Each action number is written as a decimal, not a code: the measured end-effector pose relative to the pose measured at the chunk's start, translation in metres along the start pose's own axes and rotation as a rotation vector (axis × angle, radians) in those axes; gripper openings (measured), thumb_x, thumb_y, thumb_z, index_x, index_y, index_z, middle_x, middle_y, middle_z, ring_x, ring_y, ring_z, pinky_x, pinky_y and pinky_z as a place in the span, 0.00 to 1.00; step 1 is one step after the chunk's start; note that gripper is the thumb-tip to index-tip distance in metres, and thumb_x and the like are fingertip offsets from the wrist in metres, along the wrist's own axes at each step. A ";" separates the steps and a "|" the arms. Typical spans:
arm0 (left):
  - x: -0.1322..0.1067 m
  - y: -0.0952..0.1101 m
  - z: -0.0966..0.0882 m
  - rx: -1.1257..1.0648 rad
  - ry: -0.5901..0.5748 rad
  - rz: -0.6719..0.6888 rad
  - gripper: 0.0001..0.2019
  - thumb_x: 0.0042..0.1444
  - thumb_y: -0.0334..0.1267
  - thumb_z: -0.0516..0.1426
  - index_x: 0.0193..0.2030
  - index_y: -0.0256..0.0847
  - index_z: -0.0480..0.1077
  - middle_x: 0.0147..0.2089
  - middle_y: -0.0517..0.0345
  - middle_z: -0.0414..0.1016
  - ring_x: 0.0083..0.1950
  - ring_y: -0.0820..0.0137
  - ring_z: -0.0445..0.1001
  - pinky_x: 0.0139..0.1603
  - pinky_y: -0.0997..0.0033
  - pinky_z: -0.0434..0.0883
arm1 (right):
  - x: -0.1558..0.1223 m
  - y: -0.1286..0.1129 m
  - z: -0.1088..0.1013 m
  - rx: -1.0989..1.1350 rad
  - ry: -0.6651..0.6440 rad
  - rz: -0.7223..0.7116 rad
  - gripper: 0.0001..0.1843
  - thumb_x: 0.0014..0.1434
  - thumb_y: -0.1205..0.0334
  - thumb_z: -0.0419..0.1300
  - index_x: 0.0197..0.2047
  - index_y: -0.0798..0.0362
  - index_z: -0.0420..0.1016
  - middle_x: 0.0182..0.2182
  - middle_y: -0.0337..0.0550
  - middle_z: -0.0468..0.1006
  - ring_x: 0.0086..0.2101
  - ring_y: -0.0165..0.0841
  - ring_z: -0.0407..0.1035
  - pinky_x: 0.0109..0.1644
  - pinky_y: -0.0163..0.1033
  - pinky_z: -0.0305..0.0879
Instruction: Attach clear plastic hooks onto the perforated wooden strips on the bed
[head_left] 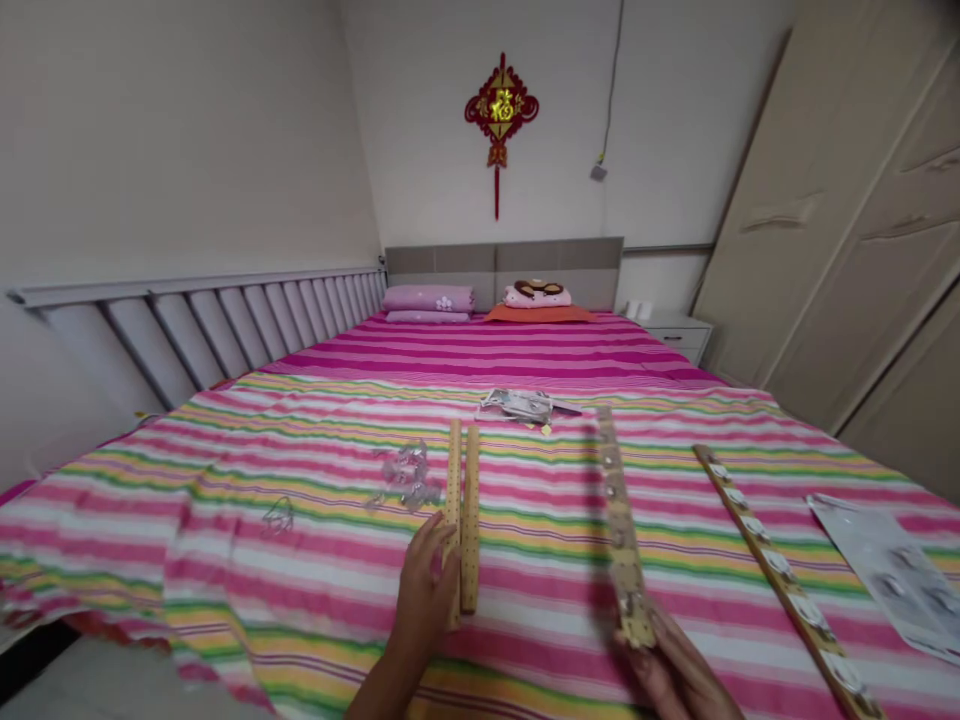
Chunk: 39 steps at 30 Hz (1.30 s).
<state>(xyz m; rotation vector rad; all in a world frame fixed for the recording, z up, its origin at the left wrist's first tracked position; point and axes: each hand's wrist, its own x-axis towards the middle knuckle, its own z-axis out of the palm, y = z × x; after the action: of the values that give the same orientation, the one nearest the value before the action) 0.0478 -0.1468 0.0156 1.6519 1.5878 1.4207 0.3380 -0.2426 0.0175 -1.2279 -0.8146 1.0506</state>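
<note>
Strip (619, 528) in right hand (670, 660), left hand (426, 580) on slat (454, 462), wide cloth (541, 560) between.

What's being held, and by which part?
The right hand holds a wooden strip by its near end. The left hand is at another strip; whether it grips cannot be told.

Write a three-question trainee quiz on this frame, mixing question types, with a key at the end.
1. Multiple choice: what does the right hand hold?
A) a pillow
B) a wooden strip with fittings
C) a clear plastic bag
2. True or false: the left hand is at one of two bare wooden strips lying side by side.
3. Count: how many wooden strips are in view in all?

Key: 1. B. 2. True. 3. Four: the two bare ones, the held one, and a strip with white pieces lying at right.
</note>
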 end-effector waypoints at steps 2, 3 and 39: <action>0.006 0.009 -0.004 -0.162 -0.003 -0.147 0.18 0.52 0.49 0.55 0.44 0.41 0.74 0.57 0.46 0.71 0.59 0.56 0.67 0.56 0.56 0.69 | 0.010 -0.002 0.033 0.259 -0.105 0.159 0.21 0.43 0.59 0.71 0.44 0.48 0.80 0.45 0.44 0.80 0.46 0.41 0.72 0.47 0.38 0.71; 0.010 0.013 -0.006 -0.236 -0.012 -0.212 0.20 0.52 0.51 0.55 0.45 0.41 0.74 0.54 0.46 0.73 0.57 0.56 0.69 0.53 0.57 0.70 | 0.016 -0.003 0.050 0.365 -0.198 0.245 0.21 0.45 0.58 0.70 0.46 0.48 0.79 0.41 0.44 0.81 0.41 0.38 0.74 0.43 0.37 0.72; 0.165 -0.075 -0.061 -0.044 0.174 -0.050 0.16 0.54 0.51 0.50 0.29 0.42 0.67 0.26 0.59 0.69 0.31 0.68 0.68 0.34 0.70 0.65 | 0.123 0.022 0.287 0.229 -0.745 0.154 0.21 0.44 0.56 0.70 0.42 0.55 0.80 0.24 0.38 0.77 0.21 0.27 0.69 0.26 0.32 0.66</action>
<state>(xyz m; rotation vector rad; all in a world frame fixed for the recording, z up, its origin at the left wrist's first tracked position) -0.0708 0.0018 0.0338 1.4876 1.6657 1.5983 0.1096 -0.0304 0.0412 -0.6972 -1.1281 1.7194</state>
